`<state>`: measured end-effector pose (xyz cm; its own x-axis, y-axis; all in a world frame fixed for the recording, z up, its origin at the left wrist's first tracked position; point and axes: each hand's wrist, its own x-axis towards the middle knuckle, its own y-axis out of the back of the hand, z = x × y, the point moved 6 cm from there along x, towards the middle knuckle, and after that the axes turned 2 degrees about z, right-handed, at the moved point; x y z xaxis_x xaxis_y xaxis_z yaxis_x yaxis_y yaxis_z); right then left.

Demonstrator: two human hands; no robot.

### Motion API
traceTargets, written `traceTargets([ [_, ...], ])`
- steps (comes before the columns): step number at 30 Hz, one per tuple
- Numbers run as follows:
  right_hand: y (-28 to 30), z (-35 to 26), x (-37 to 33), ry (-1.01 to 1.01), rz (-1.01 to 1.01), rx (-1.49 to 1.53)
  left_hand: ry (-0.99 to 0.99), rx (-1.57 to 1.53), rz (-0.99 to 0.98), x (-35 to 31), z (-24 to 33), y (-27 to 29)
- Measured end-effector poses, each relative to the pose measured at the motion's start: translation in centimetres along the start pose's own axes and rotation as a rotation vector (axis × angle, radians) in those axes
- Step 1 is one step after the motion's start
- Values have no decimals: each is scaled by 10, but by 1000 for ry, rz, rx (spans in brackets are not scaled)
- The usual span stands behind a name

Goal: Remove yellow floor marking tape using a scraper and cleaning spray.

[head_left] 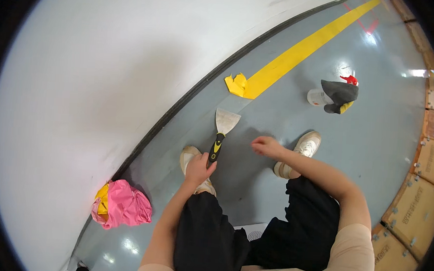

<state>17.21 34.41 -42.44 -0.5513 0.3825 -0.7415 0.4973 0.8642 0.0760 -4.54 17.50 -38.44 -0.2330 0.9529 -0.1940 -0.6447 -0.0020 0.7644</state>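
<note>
My left hand [199,170] is wrapped round the black and yellow handle of a putty knife [227,120]. Its broad metal blade points away from me, just short of the cut end of a yellow floor tape strip [300,51]. A crumpled piece of yellow tape [237,85] lies against that end, partly on the grey floor. Between the blade and the strip shows a paler patch of floor. My right hand [266,147] hangs above the floor right of the putty knife, fingers curled together, with nothing visible in them; its palm is hidden.
A white spray bottle [319,97] with a red head stands at the right, a dark grey cloth [341,94] draped over it. A pink bag [129,205] with yellow inside sits by the white wall [97,80] and its black skirting. Wooden crates [416,207] line the right side.
</note>
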Motion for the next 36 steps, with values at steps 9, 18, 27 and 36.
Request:
traceTargets([
  [9, -131, -46, 11, -293, -222, 219, 34, 40, -53, -5, -9, -6],
  [18, -136, -28, 38, -342, -29, 336, -66, 40, -33, -2, 2, 1],
  [27, -89, -88, 51, -204, 109, 553, 3, 27, -67, -3, -5, -3],
  [36, -83, -78, 51, -231, 115, 466, -3, 48, -39, -4, -5, -5],
])
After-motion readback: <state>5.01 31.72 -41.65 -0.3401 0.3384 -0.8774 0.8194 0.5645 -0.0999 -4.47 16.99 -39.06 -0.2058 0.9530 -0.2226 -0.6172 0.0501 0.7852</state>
